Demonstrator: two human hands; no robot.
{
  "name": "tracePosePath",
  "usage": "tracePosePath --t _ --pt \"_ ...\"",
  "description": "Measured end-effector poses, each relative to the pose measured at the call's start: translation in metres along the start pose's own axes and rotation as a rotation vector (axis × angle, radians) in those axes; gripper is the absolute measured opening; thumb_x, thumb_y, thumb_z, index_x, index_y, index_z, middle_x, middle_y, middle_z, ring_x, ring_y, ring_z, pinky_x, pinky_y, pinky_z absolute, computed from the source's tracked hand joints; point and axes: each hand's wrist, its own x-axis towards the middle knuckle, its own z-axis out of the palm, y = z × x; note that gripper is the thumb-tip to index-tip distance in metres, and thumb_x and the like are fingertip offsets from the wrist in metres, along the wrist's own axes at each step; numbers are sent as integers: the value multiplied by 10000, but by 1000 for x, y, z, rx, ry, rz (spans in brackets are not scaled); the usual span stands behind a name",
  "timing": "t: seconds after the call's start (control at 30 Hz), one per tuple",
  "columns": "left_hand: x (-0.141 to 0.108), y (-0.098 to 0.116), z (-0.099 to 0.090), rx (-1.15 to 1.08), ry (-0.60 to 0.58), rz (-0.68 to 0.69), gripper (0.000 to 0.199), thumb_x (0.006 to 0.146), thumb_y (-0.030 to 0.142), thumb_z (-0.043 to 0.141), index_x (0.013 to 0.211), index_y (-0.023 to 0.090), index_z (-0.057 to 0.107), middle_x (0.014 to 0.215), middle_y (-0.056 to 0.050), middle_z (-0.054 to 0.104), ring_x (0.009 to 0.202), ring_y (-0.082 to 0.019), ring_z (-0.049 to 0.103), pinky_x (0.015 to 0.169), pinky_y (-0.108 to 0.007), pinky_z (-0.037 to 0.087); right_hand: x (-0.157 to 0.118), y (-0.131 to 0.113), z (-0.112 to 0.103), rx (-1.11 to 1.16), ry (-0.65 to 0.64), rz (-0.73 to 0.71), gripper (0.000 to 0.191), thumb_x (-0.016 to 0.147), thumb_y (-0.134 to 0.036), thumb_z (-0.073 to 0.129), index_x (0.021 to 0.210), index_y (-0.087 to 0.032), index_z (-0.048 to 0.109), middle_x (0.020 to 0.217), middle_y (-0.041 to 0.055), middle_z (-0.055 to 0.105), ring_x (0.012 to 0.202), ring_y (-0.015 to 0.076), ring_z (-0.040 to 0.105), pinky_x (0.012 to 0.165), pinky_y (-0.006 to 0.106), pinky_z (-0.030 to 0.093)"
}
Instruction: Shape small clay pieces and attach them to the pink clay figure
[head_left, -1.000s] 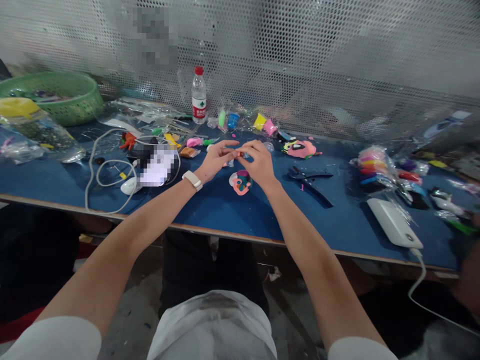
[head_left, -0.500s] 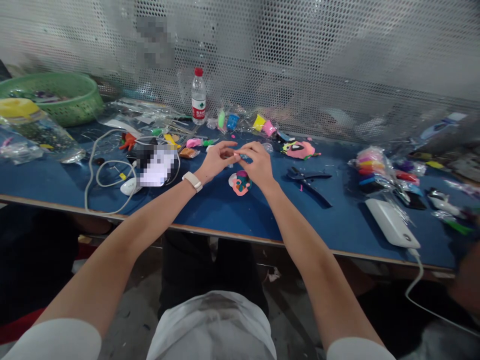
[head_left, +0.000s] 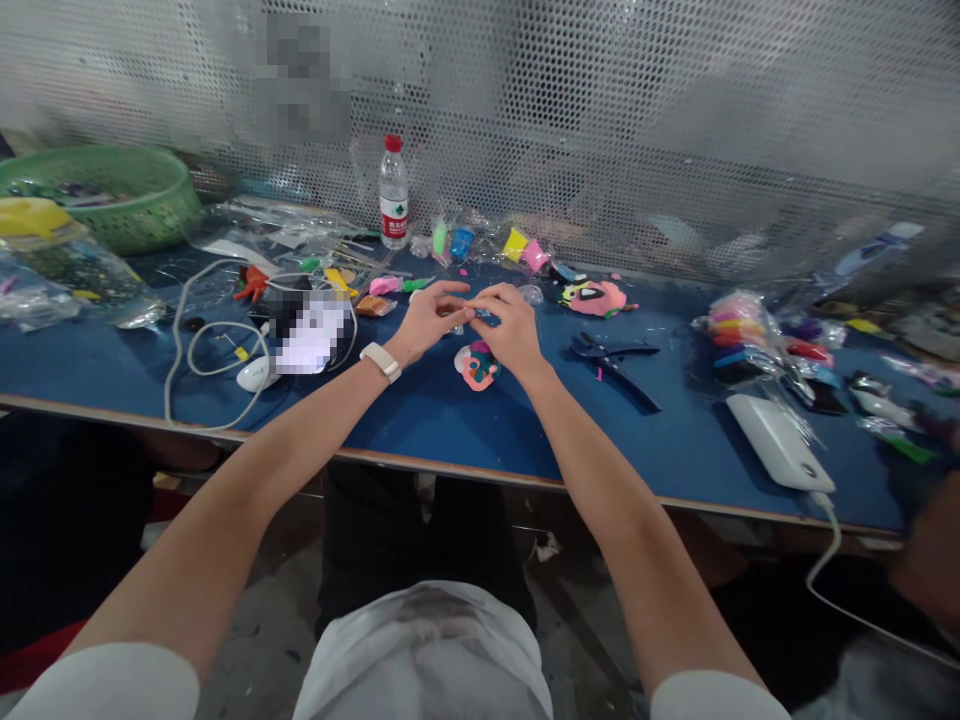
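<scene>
My left hand (head_left: 431, 320) and my right hand (head_left: 508, 322) meet fingertip to fingertip above the blue tabletop (head_left: 442, 430). Both are closed in a pinch, thumbs against forefingers. Whatever lies between the fingertips is too small and hidden to name. Just below the hands, a small clay figure (head_left: 478, 368) in coral, white, teal and magenta rests on the table, partly covered by my right hand. To the right of my right hand are dark blue-handled pliers (head_left: 619, 370). Behind those lies a flat pink and yellow clay piece (head_left: 598, 297) with a black-and-white patch.
A water bottle (head_left: 394, 195) stands at the back, by clay packets (head_left: 517, 245). On the left are a green basket (head_left: 150, 205), a white cable (head_left: 171, 370) and a lit phone (head_left: 311, 335). A white power bank (head_left: 780, 445) and a stack of coloured clay packs (head_left: 739, 335) lie right.
The whole view has shifted slightly, so things sit a little further left. Both hands keep the same pinched pose, with only slight finger movement.
</scene>
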Motion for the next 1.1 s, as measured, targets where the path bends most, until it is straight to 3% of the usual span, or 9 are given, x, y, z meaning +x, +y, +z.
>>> tracePosePath --t 0.1,0.33,0.53,0.77,1.1 --pt "0 1 0 -39 -1 -16 632 900 539 985 1381 198 757 1092 -120 877 920 -235 824 737 -315 641 0 -1 0 -5 -3 14 142 1137 -363 729 1148 -311 861 1155 74 789 1114 292 728 1004 492 636" --pt "0 2 3 -13 3 -29 585 888 477 1005 1335 199 748 1073 -107 872 958 -230 820 814 -341 664 1 -1 -1 -47 -28 43 136 1131 -339 740 1108 -308 870 1136 67 794 1119 296 720 1060 518 618" --pt "-1 4 1 -61 -9 -55 584 905 514 973 1355 220 744 1078 -98 870 891 -202 802 662 -263 572 1 -4 -2 -13 -12 47 128 1118 -296 741 1143 -300 867 1152 72 797 1117 289 726 1007 483 629" --pt "-1 3 2 -16 7 -16 642 858 585 1004 1310 214 739 1096 -113 861 914 -217 794 736 -309 621 2 -6 -2 -51 -58 83 137 1121 -340 739 1105 -308 871 1131 80 788 1120 308 713 1040 522 624" --pt "-1 3 1 -30 10 -37 597 882 524 976 1335 209 749 1122 -122 864 890 -214 789 657 -274 572 1 -4 -3 -60 -42 51 164 1141 -363 713 1118 -296 861 1137 86 782 1129 304 708 1065 518 616"
